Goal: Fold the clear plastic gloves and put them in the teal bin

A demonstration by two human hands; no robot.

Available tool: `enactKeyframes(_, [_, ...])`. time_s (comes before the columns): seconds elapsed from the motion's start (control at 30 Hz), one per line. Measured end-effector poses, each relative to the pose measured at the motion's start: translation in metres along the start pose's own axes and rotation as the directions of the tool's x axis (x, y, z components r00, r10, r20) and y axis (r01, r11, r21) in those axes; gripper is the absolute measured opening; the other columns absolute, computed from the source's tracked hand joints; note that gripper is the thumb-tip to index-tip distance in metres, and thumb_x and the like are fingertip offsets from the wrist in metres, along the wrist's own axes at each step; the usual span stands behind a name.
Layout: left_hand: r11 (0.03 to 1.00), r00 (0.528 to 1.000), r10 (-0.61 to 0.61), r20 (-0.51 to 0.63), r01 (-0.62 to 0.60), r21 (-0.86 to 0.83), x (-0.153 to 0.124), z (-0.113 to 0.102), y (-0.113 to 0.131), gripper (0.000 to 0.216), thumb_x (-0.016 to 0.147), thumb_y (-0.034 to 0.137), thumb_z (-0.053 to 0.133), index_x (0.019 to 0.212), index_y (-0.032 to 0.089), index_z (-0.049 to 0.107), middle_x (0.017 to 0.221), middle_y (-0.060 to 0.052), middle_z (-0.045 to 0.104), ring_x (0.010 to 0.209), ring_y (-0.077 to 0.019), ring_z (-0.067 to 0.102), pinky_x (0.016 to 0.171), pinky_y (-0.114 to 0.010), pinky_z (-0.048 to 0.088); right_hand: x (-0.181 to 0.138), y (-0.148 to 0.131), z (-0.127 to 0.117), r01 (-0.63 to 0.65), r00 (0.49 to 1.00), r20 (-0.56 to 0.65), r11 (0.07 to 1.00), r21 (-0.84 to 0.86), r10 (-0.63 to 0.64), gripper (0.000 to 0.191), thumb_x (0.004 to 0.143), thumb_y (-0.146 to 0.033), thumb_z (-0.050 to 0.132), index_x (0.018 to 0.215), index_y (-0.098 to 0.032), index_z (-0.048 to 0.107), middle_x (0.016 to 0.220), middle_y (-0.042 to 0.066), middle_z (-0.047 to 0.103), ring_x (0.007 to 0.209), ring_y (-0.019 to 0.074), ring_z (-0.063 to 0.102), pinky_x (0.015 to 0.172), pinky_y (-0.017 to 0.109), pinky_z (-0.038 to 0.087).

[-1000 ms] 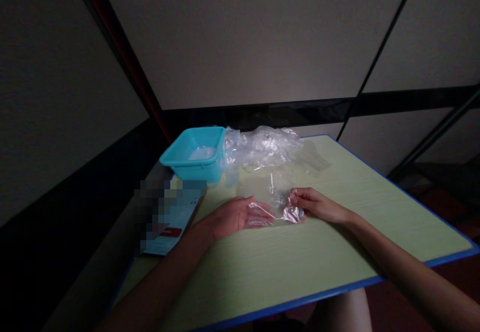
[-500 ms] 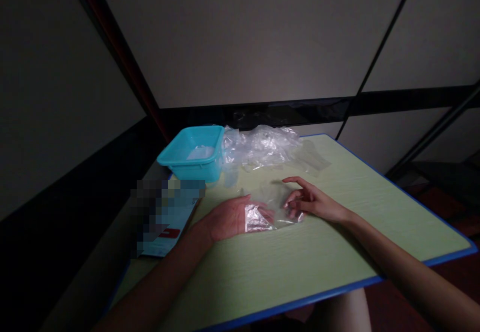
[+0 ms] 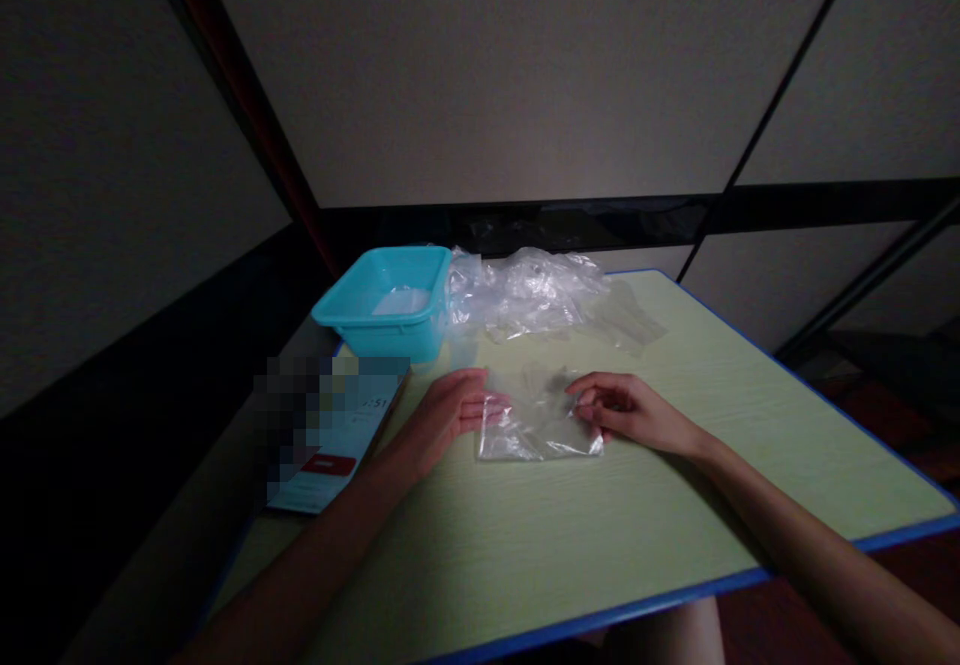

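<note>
A clear plastic bag (image 3: 536,430) lies roughly flat on the table between both hands. My left hand (image 3: 450,410) is at its left edge, fingers stretched out, and the fingertips show through the clear film. Whether they are inside the bag or behind it, I cannot tell. At the opposite edge, my right hand (image 3: 626,410) has its fingers curled, with thumb and fingertips closed on the film.
A turquoise basket (image 3: 382,337) with something white inside stands at the table's back left. Beside it lies a heap of crumpled clear plastic bags (image 3: 536,290). A tablet-like device (image 3: 330,445) with a lit screen lies left of my left hand. The table (image 3: 720,375) has a blue edge.
My left hand has turned from palm up onto its side and drawn back left, so less of it shows through the bag. The bag is spread flatter and wider; my right fingers are more curled.
</note>
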State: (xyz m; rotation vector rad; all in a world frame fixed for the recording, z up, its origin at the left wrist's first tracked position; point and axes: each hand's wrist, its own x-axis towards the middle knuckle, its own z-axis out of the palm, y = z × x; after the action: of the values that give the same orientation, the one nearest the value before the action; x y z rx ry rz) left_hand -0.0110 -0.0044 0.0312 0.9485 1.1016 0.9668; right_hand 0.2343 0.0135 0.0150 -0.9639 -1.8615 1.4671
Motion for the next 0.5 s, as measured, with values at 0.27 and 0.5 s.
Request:
enactKeyframes(0.27, [0.932,0.955,0.248,-0.164,-0.189,0.310,0.011,0.000,-0.012,0.035,0.063,0.020,0.061,0.096,0.015,0.051,0.058,0.004,0.063,0.054,-0.0162,0.062,0.054,-0.025,0.047,0.001,0.004,0.001,0.056,0.994,-0.074,0.971,-0.231,-0.074,0.021,0.079,-0.033,0.054,0.085,-0.015,0.062,0.070,0.001,0.055,0.055,0.0093,0.043,0.047,0.023,0.033])
enactKeyframes(0.5, [0.797,0.903,0.398,-0.160,-0.254,0.548,0.013,-0.002,-0.024,0.047,0.065,0.017,0.058,0.111,0.016,0.046,0.045,0.011,0.047,0.042,-0.0110,0.048,0.047,-0.020,0.034,0.001,0.005,0.003,0.055,0.995,-0.064,0.963,-0.265,-0.074,0.018,0.079,-0.030,0.052,0.085,-0.014,0.060,0.061,-0.003,0.042,0.052,0.0090,0.036,0.047,0.023,0.028])
